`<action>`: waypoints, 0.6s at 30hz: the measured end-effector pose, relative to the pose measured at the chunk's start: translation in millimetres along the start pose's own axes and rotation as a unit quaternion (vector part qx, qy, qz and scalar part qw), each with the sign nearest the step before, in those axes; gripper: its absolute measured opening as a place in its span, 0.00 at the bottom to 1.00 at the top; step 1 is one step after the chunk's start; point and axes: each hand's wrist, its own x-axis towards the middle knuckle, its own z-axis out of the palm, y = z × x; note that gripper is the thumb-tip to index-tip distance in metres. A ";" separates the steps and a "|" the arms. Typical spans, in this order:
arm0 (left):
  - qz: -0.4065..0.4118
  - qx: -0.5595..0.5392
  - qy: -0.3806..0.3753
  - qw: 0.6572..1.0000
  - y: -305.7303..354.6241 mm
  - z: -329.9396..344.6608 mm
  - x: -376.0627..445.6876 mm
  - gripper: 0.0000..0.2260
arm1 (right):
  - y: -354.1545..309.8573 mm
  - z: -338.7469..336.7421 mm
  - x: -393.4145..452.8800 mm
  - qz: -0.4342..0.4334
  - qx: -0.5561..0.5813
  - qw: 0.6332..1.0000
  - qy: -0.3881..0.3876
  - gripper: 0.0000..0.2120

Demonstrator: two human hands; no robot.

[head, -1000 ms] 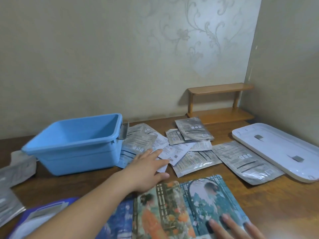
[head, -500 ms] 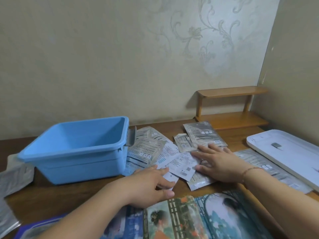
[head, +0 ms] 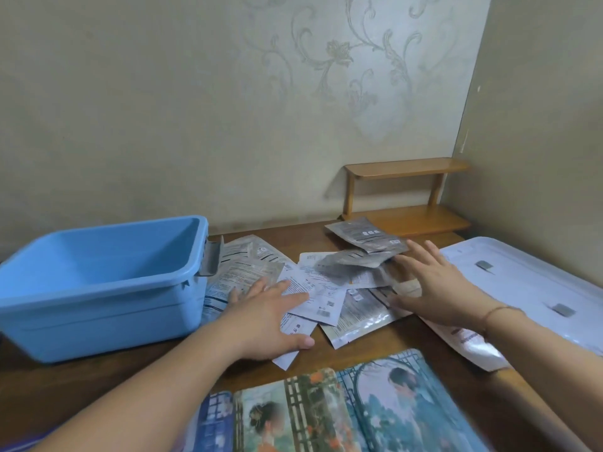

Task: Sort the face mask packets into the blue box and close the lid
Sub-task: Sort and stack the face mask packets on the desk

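Head view. Face mask packets (head: 321, 293) lie in a loose overlapping heap at mid-frame on the wooden table (head: 385, 340), between the two hands. Blue box (head: 98, 282) sits at left of frame, open and empty as far as its visible interior shows; its near right wall is just beside the leftmost packets. White lid (head: 528, 285) lies flat at right of frame, apart from the box.

Left hand (head: 264, 316) rests palm-down on the left part of the heap, fingers straight and slightly spread, thumb out toward the frame's lower centre. Right hand (head: 437, 291) is flat on the right part, fingers spread wide, tips pointing to upper left toward the grey packets.

Key relation: the heap lies between the palms, its spread running left-right across the frame; the box is to the left, so the left hand is the nearer carrier. Judgement: gathering comes first, nothing is boxed yet.

Illustrated mat (head: 326, 409) lies along the bottom edge.
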 end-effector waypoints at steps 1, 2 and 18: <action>-0.008 -0.009 -0.015 1.000 -0.9 -0.1 2.9 0.37 | 8.6 -2.5 -6.5 0.011 0.021 1.000 -0.001 0.40; -0.012 -0.013 -0.024 1.000 -1.5 -0.3 4.7 0.38 | 17.2 -2.8 -11.8 0.019 0.041 0.999 -0.003 0.39; 0.089 -0.012 -0.039 0.995 -9.8 -3.4 -30.5 0.27 | -22.5 5.9 -31.4 -0.126 0.034 0.991 0.018 0.37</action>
